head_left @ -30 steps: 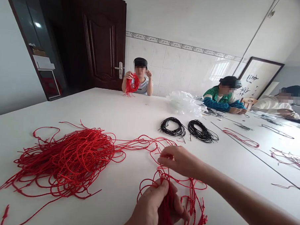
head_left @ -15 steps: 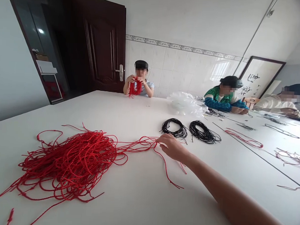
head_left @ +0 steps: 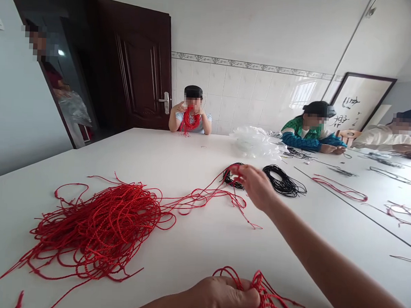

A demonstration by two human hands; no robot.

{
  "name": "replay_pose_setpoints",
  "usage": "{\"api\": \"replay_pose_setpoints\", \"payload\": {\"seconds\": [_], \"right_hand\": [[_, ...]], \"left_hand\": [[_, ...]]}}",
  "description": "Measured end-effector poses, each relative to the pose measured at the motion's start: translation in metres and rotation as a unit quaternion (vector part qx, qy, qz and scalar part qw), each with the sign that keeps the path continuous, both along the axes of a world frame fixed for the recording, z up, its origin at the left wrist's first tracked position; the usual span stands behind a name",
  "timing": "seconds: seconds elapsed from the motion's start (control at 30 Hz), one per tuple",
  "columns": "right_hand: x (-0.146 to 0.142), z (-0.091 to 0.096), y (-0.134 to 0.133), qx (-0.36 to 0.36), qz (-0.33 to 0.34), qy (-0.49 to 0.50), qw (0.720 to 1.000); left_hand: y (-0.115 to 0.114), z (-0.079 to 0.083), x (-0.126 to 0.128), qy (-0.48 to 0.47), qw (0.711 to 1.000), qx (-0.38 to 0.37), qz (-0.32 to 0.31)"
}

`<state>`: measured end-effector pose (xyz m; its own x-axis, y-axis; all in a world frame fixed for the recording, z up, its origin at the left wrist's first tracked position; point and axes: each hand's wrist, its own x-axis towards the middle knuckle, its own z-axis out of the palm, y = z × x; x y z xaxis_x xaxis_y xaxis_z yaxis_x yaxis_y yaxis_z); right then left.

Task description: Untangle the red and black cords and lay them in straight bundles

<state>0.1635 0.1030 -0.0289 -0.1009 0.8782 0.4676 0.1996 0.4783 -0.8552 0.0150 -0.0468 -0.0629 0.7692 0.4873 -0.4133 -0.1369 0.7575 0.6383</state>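
Observation:
A large tangled pile of red cords (head_left: 113, 227) lies on the left of the white table (head_left: 174, 243). Several red strands (head_left: 196, 199) trail from it toward my right hand (head_left: 258, 186). That hand is raised above the tabletop, thumb and fingers pinched on a red cord that stretches back to those strands. At the bottom edge, my left hand (head_left: 224, 296) is wrapped round a looped bundle of red cords (head_left: 266, 288), whose lower part is cut off by the frame.
Two coils of black cord, the nearer-right one (head_left: 282, 180) in full view, lie past my right hand. Clear plastic bags (head_left: 257, 141) are heaped farther back. Co-workers sit across and at the right with cords. Someone stands in the doorway holding plastic (head_left: 76, 109).
My left hand has come into view at the bottom with the red bundle. My right hand has moved up and right, lifting a red cord. A person has appeared in the doorway.

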Motion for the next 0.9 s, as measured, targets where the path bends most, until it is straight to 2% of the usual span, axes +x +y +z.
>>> {"api": "replay_pose_setpoints", "payload": {"seconds": [0.1,0.2,0.27,0.33,0.4,0.5,0.7,0.8,0.9], "right_hand": [[0.014,0.028,-0.004,0.0,-0.026,0.13,0.991],[0.028,0.047,-0.011,-0.001,-0.02,0.295,0.955],[0.033,0.053,-0.015,-0.007,-0.02,0.345,0.938],[0.034,0.054,-0.019,-0.02,-0.035,0.306,0.951],[0.031,0.051,-0.021,-0.042,-0.04,0.228,0.972],[0.02,0.044,-0.025,-0.072,-0.003,0.107,0.992],[-0.004,0.036,-0.043,-0.12,0.082,-0.097,0.985],[-0.015,0.033,-0.056,-0.105,0.119,-0.19,0.969],[-0.025,0.029,-0.068,-0.089,0.125,-0.26,0.953]], "left_hand": [[0.0,0.001,0.0,-0.036,0.998,-0.009,0.051],[0.001,0.002,-0.001,-0.08,0.993,-0.035,0.073],[0.005,0.005,-0.003,-0.103,0.988,-0.068,0.097],[0.011,0.008,-0.004,-0.101,0.978,-0.073,0.169],[0.018,0.011,-0.006,-0.079,0.96,-0.044,0.266],[0.026,0.012,-0.008,-0.052,0.934,-0.009,0.353],[0.032,0.009,-0.012,-0.047,0.917,0.026,0.396],[0.034,0.007,-0.012,-0.052,0.913,0.038,0.402],[0.036,0.005,-0.01,-0.043,0.91,0.043,0.409]]}}
